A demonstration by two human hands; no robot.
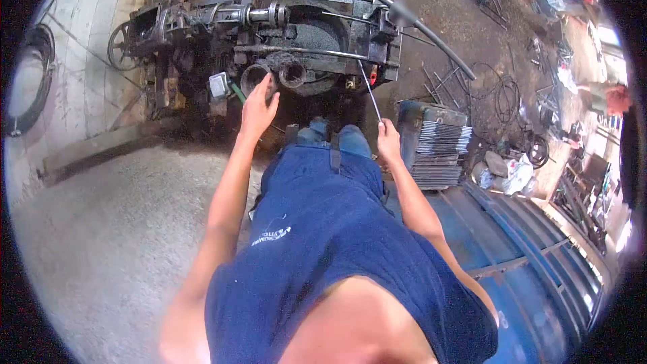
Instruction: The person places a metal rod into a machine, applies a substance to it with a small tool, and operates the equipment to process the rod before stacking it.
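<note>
My right hand (388, 140) is closed around the lower end of a thin metal rod (371, 92). The rod slants up and away, its far tip overlapping the right end of a dark, greasy lathe-like machine (269, 17). Fingers stretched and thumb apart, my left hand (259, 109) is held out at the machine's near side. Its fingertips are right at a round, dark open container (251, 79), overlapping it in this view. Beside that sits a second round container (292, 75). A shiny horizontal bar (303, 51) runs along the machine just beyond both.
Right of my legs stands a stack of metal pieces (441, 138). A long pale pipe (431, 35) crosses above the machine's right end. Left of the machine are a handwheel (121, 46) and a small light box (219, 85). Blue metal panels (512, 249) lie at lower right.
</note>
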